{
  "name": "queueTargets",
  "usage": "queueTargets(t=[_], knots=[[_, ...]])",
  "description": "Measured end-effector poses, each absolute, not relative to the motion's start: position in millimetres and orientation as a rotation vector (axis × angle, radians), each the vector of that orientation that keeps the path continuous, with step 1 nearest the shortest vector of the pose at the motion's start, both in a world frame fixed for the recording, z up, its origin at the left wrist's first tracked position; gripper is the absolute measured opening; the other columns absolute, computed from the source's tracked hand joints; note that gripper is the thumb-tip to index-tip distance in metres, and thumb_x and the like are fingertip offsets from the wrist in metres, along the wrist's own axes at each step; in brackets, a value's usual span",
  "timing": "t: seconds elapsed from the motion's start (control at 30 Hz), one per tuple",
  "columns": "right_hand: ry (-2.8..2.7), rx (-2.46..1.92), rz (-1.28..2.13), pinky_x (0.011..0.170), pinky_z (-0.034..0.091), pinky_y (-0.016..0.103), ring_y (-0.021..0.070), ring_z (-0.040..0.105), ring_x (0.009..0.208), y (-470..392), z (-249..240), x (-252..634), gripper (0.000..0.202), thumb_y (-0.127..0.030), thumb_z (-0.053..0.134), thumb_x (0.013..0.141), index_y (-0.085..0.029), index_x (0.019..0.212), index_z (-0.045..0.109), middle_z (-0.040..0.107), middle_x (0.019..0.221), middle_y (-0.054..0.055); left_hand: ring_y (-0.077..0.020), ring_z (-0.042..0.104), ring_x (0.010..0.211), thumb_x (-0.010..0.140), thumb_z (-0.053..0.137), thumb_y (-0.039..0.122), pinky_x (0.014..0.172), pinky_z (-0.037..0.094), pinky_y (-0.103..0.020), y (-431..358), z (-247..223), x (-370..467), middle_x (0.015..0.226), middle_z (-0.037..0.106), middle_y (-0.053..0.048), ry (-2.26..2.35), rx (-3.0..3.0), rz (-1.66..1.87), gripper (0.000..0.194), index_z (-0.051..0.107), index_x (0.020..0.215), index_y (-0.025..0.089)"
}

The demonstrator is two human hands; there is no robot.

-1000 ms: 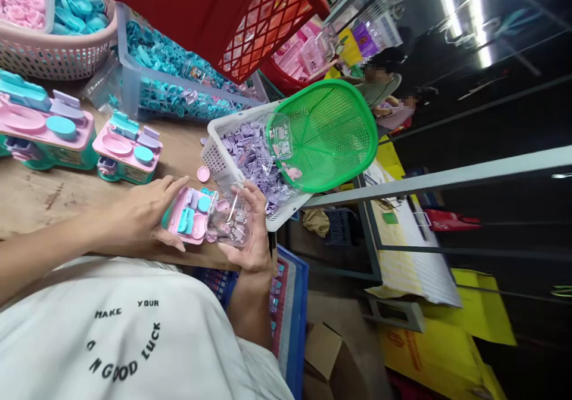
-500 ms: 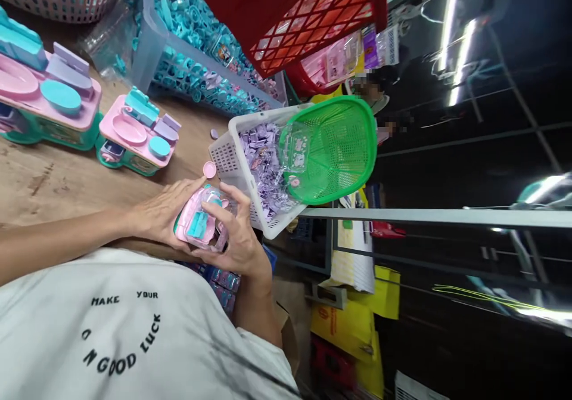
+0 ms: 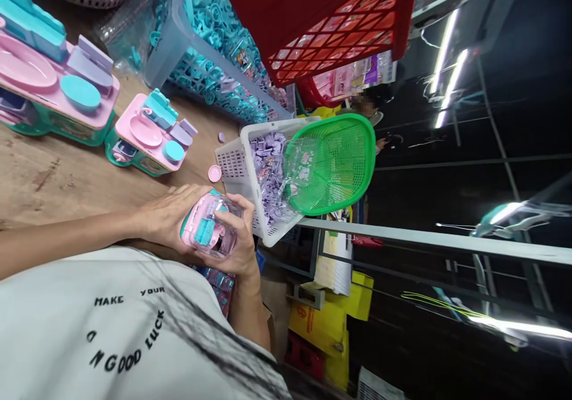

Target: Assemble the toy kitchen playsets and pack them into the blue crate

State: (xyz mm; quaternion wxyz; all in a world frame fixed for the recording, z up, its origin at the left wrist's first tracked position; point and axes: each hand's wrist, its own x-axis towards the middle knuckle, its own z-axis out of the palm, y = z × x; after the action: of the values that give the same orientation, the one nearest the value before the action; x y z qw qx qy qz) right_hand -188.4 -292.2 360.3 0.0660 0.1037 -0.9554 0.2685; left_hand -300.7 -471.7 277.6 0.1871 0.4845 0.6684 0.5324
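Before my chest, both hands hold a small toy kitchen (image 3: 204, 228) with a pink top, teal parts and a clear plastic cover over it. My left hand (image 3: 167, 215) is wrapped round its teal base side. My right hand (image 3: 241, 236) grips the clear-covered side, fingers curled over it; its palm side is hidden. Just beyond the hands a small round pink dish (image 3: 215, 173) lies on the wooden table. A finished-looking small toy kitchen (image 3: 149, 135) and a larger toy kitchen (image 3: 53, 84) stand to the left.
A white basket (image 3: 232, 163) of lilac parts stands at the right, with a green basket (image 3: 357, 191) on it. Behind are a translucent bin (image 3: 201, 69) of teal parts and a red crate (image 3: 330, 48). A lilac piece (image 3: 221, 137) lies on the wooden table (image 3: 67, 179).
The view has shifted slightly. My right fingers have closed in more around the clear cover, and my left fingers have drawn back from beside the pink dish.
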Motion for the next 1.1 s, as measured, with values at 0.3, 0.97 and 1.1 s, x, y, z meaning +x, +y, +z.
queueTargets(t=[0.3,0.97,1.1], knots=[[-2.872,0.295,0.820,0.112,0.052,0.058,0.0376,0.050,0.140,-295,360,-186,0.076,-0.042,0.089,0.067,-0.029,0.132,0.052,0.039,0.144,0.012,-0.0376,0.060,0.123,0.064,0.087,0.054,0.102,0.049,-0.049,-472,274,-301,0.135,0.059,-0.015,1.908,1.367,1.505,0.097,0.039,0.142,0.023],[-2.975,0.427,0.806,0.108,0.057,0.051,0.0318,0.054,0.133,-297,383,-198,0.076,-0.035,0.086,0.070,-0.029,0.139,0.058,0.042,0.138,0.011,-0.0359,0.061,0.120,0.059,0.090,0.054,0.100,0.048,-0.048,-471,271,-299,0.129,0.060,-0.011,1.912,1.338,1.525,0.098,0.037,0.136,0.024],[-3.040,0.400,0.772,0.109,0.057,0.054,0.0339,0.055,0.133,-297,388,-200,0.079,-0.036,0.088,0.067,-0.030,0.140,0.058,0.042,0.138,0.012,-0.0347,0.061,0.119,0.064,0.087,0.058,0.100,0.047,-0.046,-470,269,-297,0.129,0.060,-0.011,1.908,1.367,1.606,0.094,0.037,0.137,0.023]])
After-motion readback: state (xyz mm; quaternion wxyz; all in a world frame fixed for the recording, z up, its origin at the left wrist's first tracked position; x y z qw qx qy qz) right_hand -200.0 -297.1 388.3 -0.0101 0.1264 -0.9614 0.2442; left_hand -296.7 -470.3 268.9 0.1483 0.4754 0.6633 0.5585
